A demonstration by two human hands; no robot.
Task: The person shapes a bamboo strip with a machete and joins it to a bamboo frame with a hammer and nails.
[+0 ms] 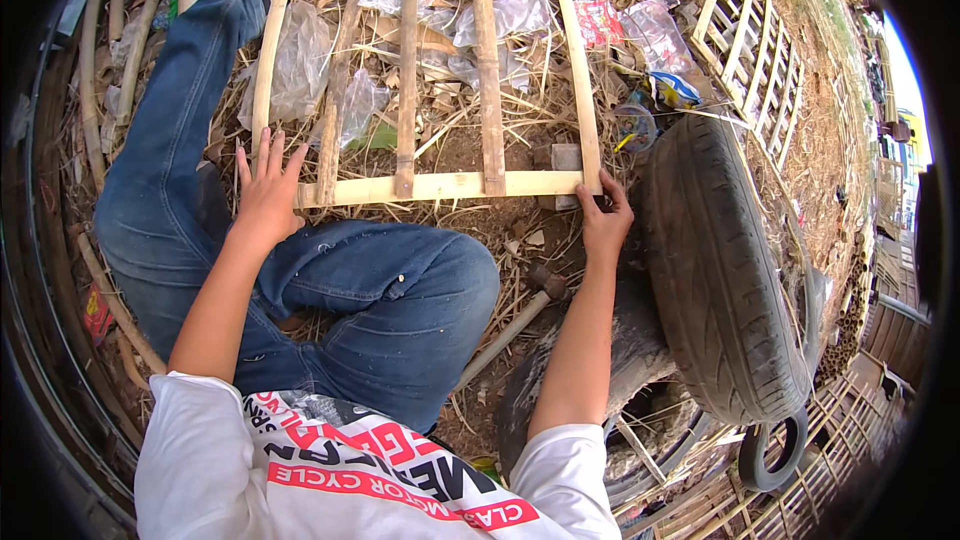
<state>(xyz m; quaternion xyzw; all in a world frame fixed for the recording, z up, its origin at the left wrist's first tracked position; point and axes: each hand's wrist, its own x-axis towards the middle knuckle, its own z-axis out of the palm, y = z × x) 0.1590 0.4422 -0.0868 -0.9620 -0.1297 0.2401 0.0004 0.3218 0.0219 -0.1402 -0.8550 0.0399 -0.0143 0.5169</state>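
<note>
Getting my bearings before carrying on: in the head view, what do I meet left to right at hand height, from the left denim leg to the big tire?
Left denim leg → left hand → light wooden crosspiece → right hand → big tire.

Outdoor work yard (840,140): littered dirt (530,145), tyre (715,270), lattice (740,28); apparently buildings (908,155) beyond.

The long flat wooden crosspiece (440,186) is pale yellow; the narrow inner wooden slats (487,80) are mottled tan-brown. The denim trousers (400,265) are faded blue, the short-sleeved cloth shirt (205,465) white with red-and-black lettering, the thick round rubber tyre (715,270) charcoal, tread-grooved.
</note>
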